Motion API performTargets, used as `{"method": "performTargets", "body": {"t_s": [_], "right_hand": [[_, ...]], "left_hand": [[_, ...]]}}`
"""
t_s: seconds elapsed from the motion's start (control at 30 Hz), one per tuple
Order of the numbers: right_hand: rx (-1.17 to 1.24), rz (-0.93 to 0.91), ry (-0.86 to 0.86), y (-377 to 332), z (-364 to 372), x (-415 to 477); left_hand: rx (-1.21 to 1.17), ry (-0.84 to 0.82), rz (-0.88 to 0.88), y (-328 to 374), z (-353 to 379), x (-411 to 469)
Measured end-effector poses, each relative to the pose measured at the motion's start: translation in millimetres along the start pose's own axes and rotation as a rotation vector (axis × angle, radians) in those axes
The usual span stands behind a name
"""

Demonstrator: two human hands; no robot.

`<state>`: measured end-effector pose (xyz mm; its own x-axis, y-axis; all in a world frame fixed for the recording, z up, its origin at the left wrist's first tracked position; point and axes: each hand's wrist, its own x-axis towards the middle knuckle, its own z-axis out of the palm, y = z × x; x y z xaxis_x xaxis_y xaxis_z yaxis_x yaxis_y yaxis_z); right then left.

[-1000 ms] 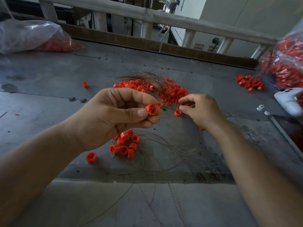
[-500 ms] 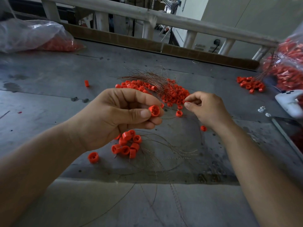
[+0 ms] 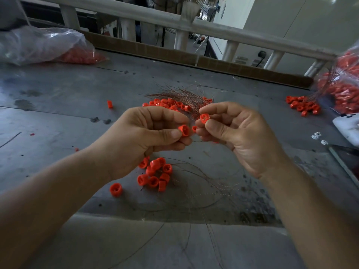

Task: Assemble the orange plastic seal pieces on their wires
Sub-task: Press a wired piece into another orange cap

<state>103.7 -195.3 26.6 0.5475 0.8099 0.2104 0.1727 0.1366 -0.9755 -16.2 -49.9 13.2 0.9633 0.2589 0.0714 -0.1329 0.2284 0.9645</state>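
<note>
left hand (image 3: 147, 140): thumb and fingers pinch a seal (image 3: 183, 130), its open end turned toward the right hand.
right hand (image 3: 237, 136): thumb and forefinger pinch a second seal (image 3: 204, 118), slightly higher, just beside the first, not touching it.
wire (image 3: 196, 141): thin strand under the gap between the hands; can't tell which hand has it.
lone seal (image 3: 116, 189): on the worktop (image 3: 58, 113), nearest, apart from the rest.
cluster (image 3: 155, 174): handful of seals below the left hand.
loose wires (image 3: 204, 183): curl out to the right of the cluster.
far pile (image 3: 169, 102): seals behind the hands, wire bundle (image 3: 180, 94) lying across them.
stray seal (image 3: 110, 104): alone, left of the far pile.
right pile (image 3: 302, 106): seals near the right edge.
white device (image 3: 347, 123): right edge, near the right pile.
left bag (image 3: 44, 45): clear, orange parts inside, far left.
right bag (image 3: 343, 88): clear, orange parts and wires inside, far right.
rail (image 3: 194, 26): white, behind the worktop.
</note>
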Motion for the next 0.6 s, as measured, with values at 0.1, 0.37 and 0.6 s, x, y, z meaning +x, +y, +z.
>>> {"method": "performTargets", "body": {"t_s": [0.1,0.37,0.6], "right_hand": [[-0.062,-0.025,-0.006,0.8,6.7,-1.4],[-0.118,-0.044,-0.007,4.4,9.6,-1.2],[-0.152,-0.057,-0.028,7.2,7.4,-0.3]], "left_hand": [[0.012,0.045,0.013,-1.1,0.5,0.9],[0.045,0.051,0.000,-0.8,-0.5,1.1],[0.069,0.029,-0.018,-0.2,0.0,0.4]]}}
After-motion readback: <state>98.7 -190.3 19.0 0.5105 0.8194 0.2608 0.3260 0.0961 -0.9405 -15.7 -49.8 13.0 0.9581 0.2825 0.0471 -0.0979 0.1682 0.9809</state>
